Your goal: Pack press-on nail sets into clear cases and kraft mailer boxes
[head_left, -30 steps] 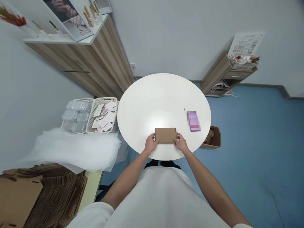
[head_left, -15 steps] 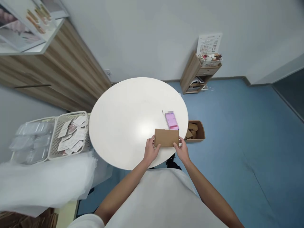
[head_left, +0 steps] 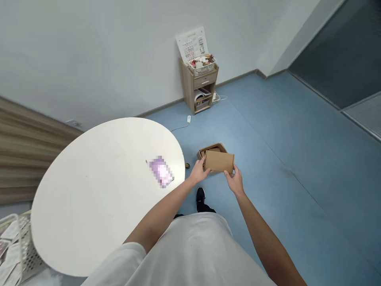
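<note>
A flat brown cardboard box [head_left: 219, 161], closed, is held level between my two hands. My left hand [head_left: 200, 171] grips its left end, thumb on the near edge. At the right end my right hand [head_left: 235, 179] is closed on it the same way. Under and behind the held box, an open brown carton [head_left: 223, 147] stands on the floor with brown cardboard pieces inside; the held box hides part of it. To the left, on the white oval table [head_left: 98, 190], lies a blurred pink-purple item [head_left: 161, 171].
A small wooden cabinet [head_left: 188, 85] by the wall carries a white basket [head_left: 204, 70] and a printed board [head_left: 192, 44]. A cable with a white power strip [head_left: 188, 118] lies on the blue floor [head_left: 268, 167]. A white basket of cards [head_left: 28, 242] is at the lower left.
My view has turned to the right. Both hands have carried the cardboard box off the table's edge to above the carton on the floor. The pink-purple item stays on the table.
</note>
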Motion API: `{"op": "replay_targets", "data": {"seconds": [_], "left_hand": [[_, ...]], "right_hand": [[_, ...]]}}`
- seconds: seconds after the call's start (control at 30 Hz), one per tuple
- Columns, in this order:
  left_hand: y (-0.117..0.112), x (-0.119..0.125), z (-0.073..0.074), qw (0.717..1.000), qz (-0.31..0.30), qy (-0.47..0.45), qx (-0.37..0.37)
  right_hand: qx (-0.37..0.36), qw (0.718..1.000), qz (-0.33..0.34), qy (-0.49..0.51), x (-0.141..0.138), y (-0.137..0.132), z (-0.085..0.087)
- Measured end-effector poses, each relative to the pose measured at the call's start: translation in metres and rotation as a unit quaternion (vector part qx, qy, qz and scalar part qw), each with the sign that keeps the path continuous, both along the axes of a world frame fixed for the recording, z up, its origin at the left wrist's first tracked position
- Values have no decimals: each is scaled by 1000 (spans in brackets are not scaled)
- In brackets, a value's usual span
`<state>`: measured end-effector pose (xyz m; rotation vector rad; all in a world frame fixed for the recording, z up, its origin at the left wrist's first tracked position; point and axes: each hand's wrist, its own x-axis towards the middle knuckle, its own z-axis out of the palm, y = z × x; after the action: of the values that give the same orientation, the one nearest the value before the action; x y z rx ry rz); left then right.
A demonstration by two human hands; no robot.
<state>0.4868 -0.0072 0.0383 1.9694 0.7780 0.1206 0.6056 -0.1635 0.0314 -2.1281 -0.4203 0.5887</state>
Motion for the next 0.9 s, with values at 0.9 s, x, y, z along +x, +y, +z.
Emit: {"op": "replay_targets", "data": {"seconds": [0.9], "left_hand": [[-41,-269,43,951,303,-15,-65]], "right_hand": [[138,938,319,-19,-141,80,23]]}}
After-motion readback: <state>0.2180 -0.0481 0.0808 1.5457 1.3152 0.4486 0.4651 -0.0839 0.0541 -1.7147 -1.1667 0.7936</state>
